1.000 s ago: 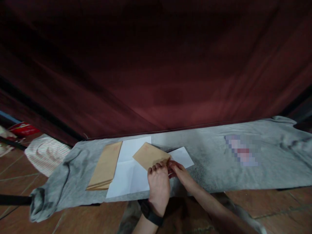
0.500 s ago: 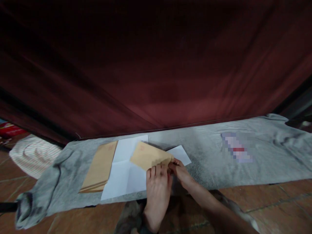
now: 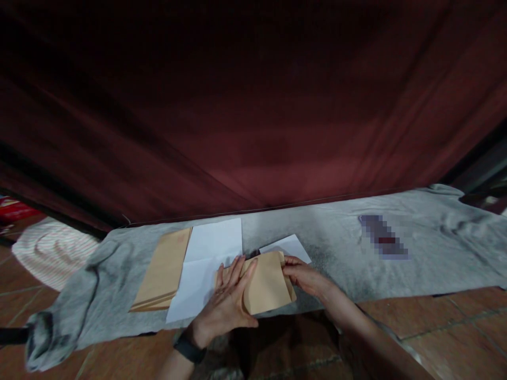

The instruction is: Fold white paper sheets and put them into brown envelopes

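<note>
A brown paper envelope (image 3: 267,285) lies between my hands, its opening and flap facing right. My left hand (image 3: 225,306) rests over its left part, fingers stretched out and thumb apart; some brown paper shows past the fingers. At the right end, my right hand (image 3: 303,274) has its fingers closed on the envelope's edge by the opening; the fingertips are partly hidden. Under and left of the envelope is a creased white paper sheet (image 3: 214,237). A smaller piece of white paper (image 3: 291,245), perhaps folded, lies just behind the envelope.
A stack of brown envelopes (image 3: 164,269) lies left of the sheet on a grey cloth (image 3: 336,227). Toward the right is a blurred-out flat item (image 3: 384,237). Dark red fabric (image 3: 253,132) rises behind. A striped cloth (image 3: 51,253) sits at far left, above the tiled floor (image 3: 435,316).
The envelope has turned and come nearer, its opening now showing on the right. My left hand has shifted left and spread its fingers. My right hand has moved slightly right.
</note>
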